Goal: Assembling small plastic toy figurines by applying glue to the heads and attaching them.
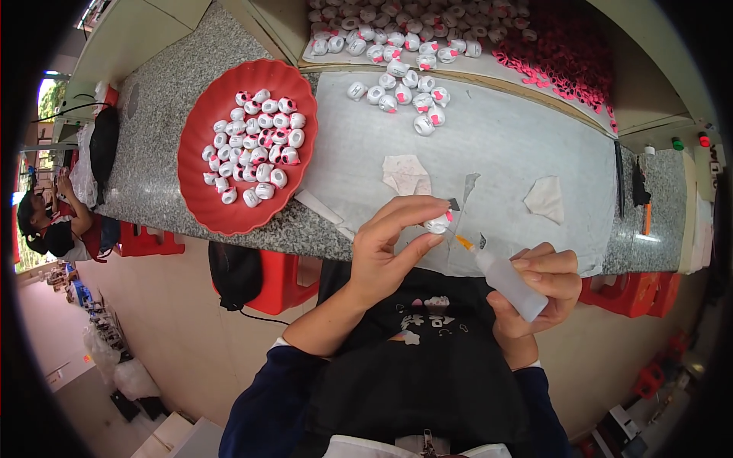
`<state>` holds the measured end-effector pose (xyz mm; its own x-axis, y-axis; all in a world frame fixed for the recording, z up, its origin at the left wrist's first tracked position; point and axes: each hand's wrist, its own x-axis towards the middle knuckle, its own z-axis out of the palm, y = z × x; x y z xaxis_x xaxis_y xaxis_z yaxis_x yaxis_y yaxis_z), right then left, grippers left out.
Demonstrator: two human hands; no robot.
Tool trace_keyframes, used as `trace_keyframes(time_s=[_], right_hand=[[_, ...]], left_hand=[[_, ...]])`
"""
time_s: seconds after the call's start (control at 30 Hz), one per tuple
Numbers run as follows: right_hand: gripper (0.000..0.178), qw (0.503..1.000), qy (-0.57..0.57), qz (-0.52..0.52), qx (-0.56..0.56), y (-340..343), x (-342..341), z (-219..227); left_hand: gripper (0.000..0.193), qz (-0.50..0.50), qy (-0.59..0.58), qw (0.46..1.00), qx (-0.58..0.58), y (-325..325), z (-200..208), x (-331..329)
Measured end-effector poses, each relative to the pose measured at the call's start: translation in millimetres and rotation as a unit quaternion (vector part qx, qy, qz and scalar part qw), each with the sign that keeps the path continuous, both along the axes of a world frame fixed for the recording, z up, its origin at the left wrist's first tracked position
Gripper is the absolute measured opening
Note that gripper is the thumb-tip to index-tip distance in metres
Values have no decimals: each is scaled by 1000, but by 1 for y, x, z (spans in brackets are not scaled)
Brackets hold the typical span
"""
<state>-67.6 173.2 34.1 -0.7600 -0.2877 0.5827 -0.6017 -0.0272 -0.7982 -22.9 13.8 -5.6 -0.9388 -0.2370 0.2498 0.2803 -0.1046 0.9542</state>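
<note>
Between the thumb and fingertips of my left hand point(385, 248) is a small white toy head point(437, 224) with a bit of pink on it. My right hand point(540, 286) is wrapped round a translucent squeeze bottle point(513, 284). Its orange-yellow nozzle tip point(463, 241) points up and left toward the toy head, with a small gap between them. Both hands are above the near edge of a pale work sheet point(489, 153). A red scalloped plate point(200, 145) to the left carries many similar white heads with pink and black parts.
Loose white heads point(424, 124) lie at the sheet's far edge, with a larger pile on a raised board point(489, 74) behind. Pink pieces point(565, 61) are heaped at the back right. Paper scraps point(545, 200) lie on the sheet. Red stools point(284, 284) stand below the table; another person point(65, 221) sits far left.
</note>
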Motion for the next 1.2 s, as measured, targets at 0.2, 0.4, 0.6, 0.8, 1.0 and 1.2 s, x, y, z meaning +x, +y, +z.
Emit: trace_keyframes(time_s=[0.2, 0.4, 0.6, 0.8, 1.0, 1.2], right_hand=[[36, 985, -109, 88, -99, 12, -41, -11], [26, 964, -245, 64, 78, 2, -152, -27], [18, 889, 138, -133, 415, -27, -224, -39], [16, 868, 160, -145, 448, -24, -228, -37], [11, 974, -190, 36, 119, -13, -133, -7], [11, 936, -316, 147, -55, -10, -48, -13]], left_hand=[[32, 54, 0, 998, 38, -12, 2, -4], [33, 99, -24, 992, 75, -25, 1, -6], [33, 94, -21, 994, 61, -23, 1, -6], [34, 99, -23, 993, 55, -25, 3, -5], [34, 64, -27, 989, 134, -16, 7, -5], [37, 22, -36, 989, 140, -5, 8, -1]])
